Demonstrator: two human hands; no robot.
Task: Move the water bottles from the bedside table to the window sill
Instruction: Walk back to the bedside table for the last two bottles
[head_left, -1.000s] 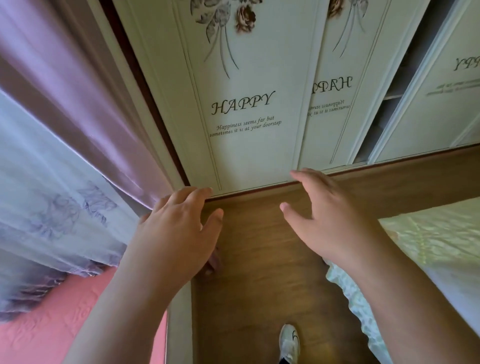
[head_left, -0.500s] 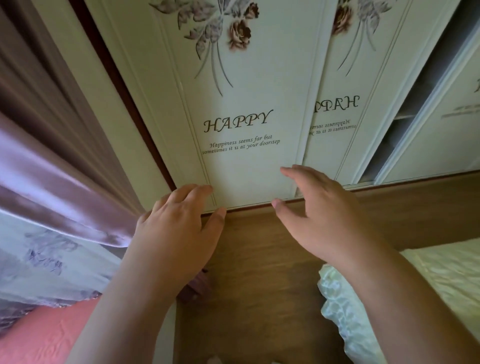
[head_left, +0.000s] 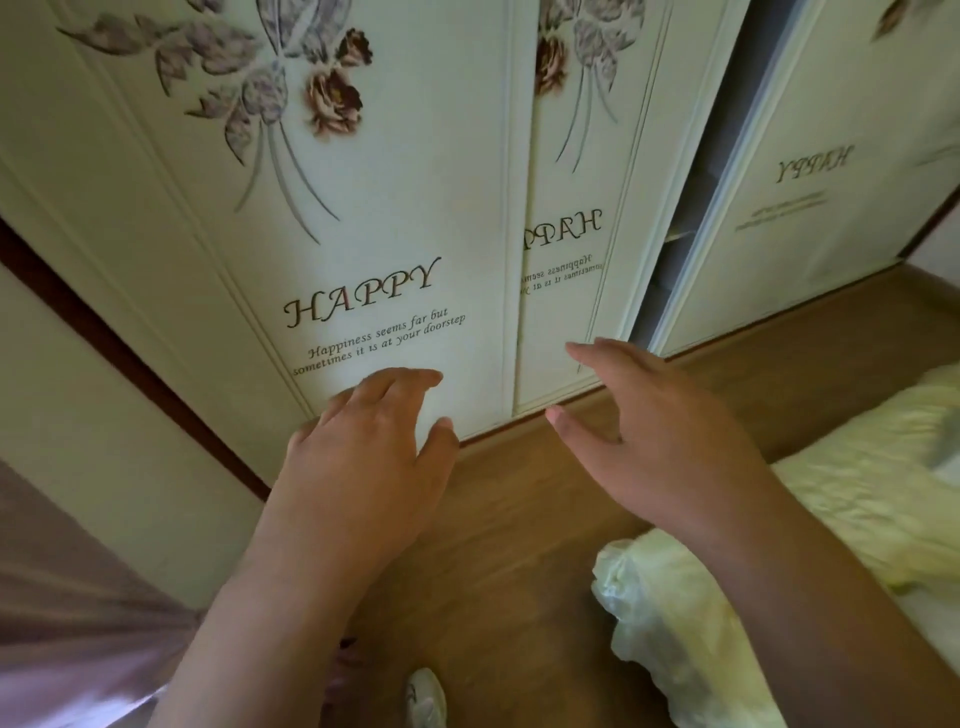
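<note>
Water bottles, the bedside table and the window sill do not show anywhere in the head view, so I cannot tell where the bottles are. In the middle of the frame the left hand (head_left: 358, 467) is raised with its back to the camera; its fingers are loosely spread and a little bent, and it holds nothing. To the right of it the right hand (head_left: 670, 441) is raised as well, fingers stretched forward and relaxed, thumb apart, and it also holds nothing. Both hands are seen in front of the lower part of a pale wardrobe door (head_left: 363, 234) that fills the upper half of the frame; it has printed flowers and the word "HAPPY" with a small line of text under it. Whether the fingertips touch the door I cannot tell. Further right a dark gap (head_left: 711, 171) shows between two sliding doors. Below the doors lies a brown wooden floor (head_left: 519, 571). At the lower right is pale green bedding (head_left: 857, 519), at the lower left a mauve curtain (head_left: 62, 623), and at the bottom edge a white shoe (head_left: 426, 699).
</note>
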